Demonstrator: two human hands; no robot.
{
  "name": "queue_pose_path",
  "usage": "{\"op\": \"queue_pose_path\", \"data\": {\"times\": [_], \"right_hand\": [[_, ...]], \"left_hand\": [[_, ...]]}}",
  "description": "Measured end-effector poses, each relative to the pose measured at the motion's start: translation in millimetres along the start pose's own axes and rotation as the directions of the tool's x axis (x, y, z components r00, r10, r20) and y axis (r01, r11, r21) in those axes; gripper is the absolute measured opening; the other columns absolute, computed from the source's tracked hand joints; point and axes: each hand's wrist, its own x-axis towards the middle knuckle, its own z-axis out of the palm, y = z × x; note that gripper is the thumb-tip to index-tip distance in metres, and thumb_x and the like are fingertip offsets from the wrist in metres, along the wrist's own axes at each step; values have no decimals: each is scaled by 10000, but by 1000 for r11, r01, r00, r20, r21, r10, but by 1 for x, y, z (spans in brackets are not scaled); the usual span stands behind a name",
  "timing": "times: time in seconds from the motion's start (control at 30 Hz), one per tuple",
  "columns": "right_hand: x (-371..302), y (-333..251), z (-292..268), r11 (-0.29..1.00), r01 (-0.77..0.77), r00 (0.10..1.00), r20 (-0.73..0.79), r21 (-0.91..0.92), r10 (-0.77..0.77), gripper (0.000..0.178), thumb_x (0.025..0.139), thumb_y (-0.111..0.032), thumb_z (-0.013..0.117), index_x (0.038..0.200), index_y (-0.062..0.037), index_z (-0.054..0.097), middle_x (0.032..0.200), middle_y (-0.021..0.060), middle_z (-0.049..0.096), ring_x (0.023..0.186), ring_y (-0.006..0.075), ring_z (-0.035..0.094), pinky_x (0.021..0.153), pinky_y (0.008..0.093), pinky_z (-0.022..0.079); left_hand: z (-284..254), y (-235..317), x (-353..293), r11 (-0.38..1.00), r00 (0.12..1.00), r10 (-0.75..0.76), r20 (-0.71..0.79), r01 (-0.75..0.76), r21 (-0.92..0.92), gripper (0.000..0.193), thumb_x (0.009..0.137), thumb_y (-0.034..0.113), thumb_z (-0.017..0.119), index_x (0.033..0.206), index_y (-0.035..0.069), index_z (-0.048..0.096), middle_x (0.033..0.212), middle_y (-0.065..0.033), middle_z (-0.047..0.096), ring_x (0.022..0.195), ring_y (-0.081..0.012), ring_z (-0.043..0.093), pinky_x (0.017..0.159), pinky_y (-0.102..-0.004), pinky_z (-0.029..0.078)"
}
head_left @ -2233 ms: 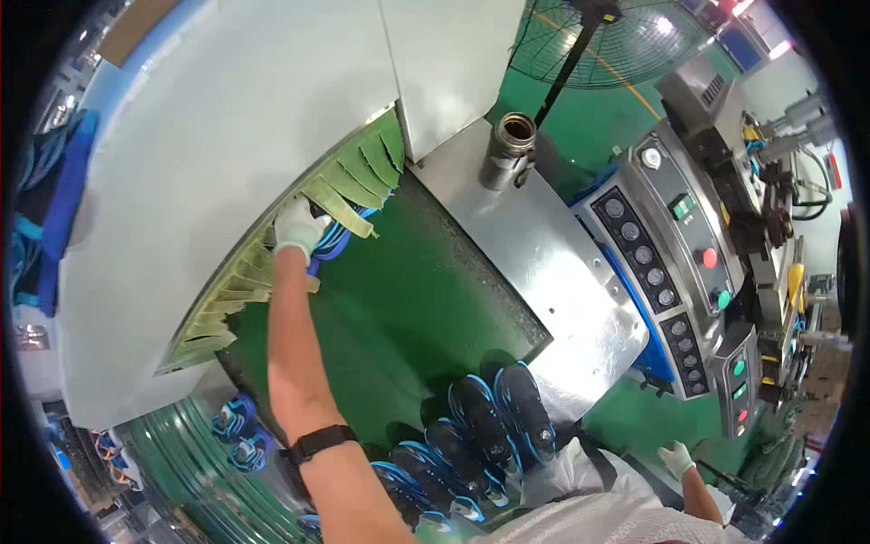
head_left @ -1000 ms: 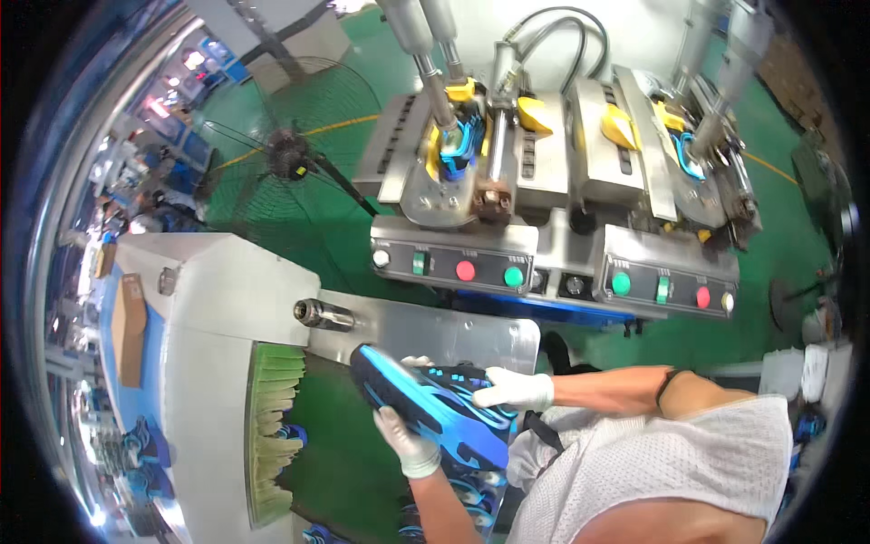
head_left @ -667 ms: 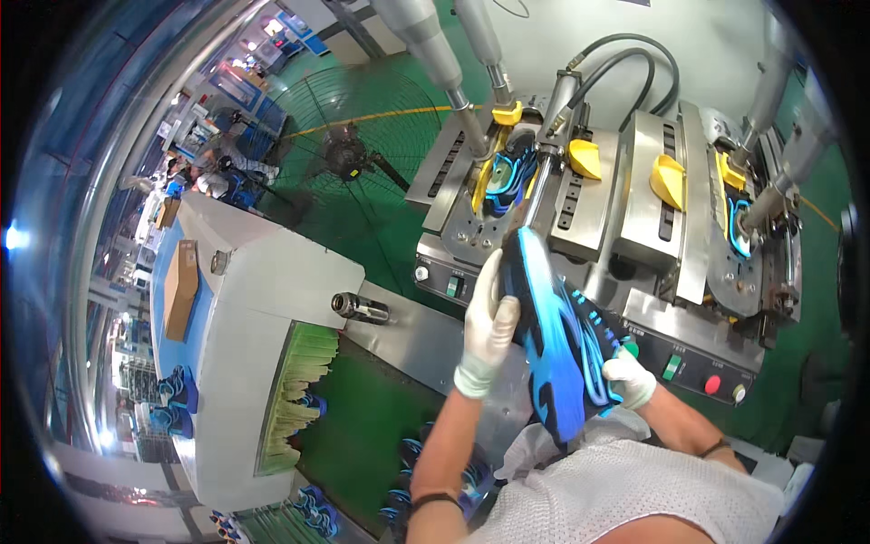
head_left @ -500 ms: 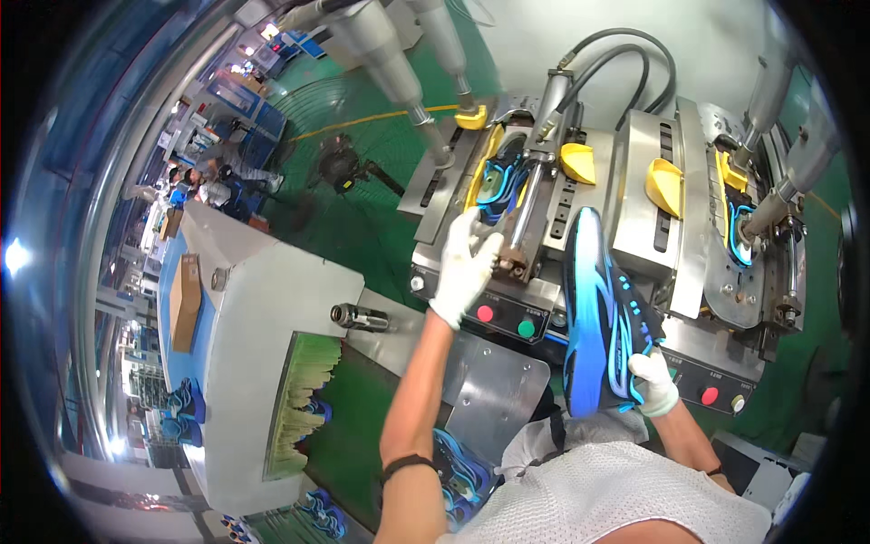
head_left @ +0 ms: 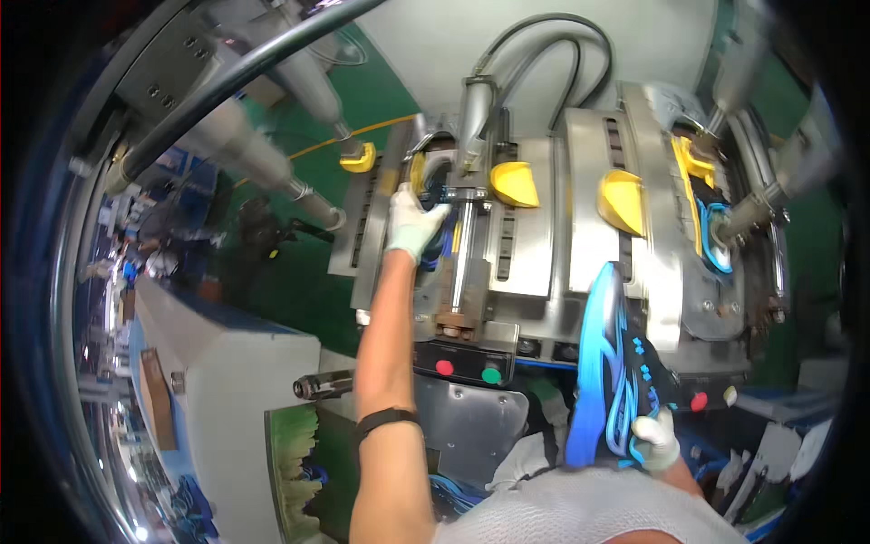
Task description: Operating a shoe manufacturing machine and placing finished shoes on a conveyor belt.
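- Since the earlier frame, my left hand (head_left: 417, 222) has gone deeper into the left station, over the clamped shoe (head_left: 440, 243); the left pair of rods (head_left: 317, 210) stands farther out from it.
- My left thumb is spread from the fingers; blur and overlap hide the fingertips, so I cannot tell whether they grip that shoe.
- My right hand (head_left: 657, 437) is clamped on the lower end of the held shoe (head_left: 594, 372), which stands toe up before the right half of the machine; a one-ended grip could let it swing into the metal edge.
- Pinching worries me most; an accidental brush on the green button (head_left: 491, 375) might drive something while my fingers are inside.
- Pulling crookedly could snag the shoe on the yellow pad (head_left: 417, 172).
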Motion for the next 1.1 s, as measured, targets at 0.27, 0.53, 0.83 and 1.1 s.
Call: {"op": "queue_pose_path", "data": {"times": [0.27,0.53,0.83,1.1], "right_hand": [[-1,19,34,988,129,991,-28,-82,-131,834,773,-225,861,1447,10,429,1268,133,631,1108,286,656,966,430,545],[26,25,50,981,86,996,35,-175,-82,755,822,-195,764,1466,-13,416,1289,128,621,1111,261,654,966,400,547],[161,74,177,950,-92,964,212,-298,160,275,889,-164,751,1117,-40,662,1031,41,709,922,130,674,834,292,543],[330,94,259,856,-85,993,31,-510,117,215,866,-154,724,1033,-31,666,908,100,718,715,253,687,570,386,570]], "left_hand": [[-28,-25,12,961,983,-182,-4,179,209,675,697,379,842,1246,68,602,1241,-197,634,1164,-350,630,995,-430,514],[-126,-8,-186,983,848,41,-529,-131,-132,515,765,189,839,1164,-34,603,1107,-172,642,1048,-295,641,951,-360,498],[-21,-69,-512,724,551,-686,-476,453,-520,471,755,105,820,1141,-48,598,1068,-123,601,966,-244,613,885,-369,505],[123,-79,-667,544,386,-824,-415,744,-388,704,708,187,830,1298,-37,519,1219,-212,516,1127,-402,547,971,-491,479]]}}
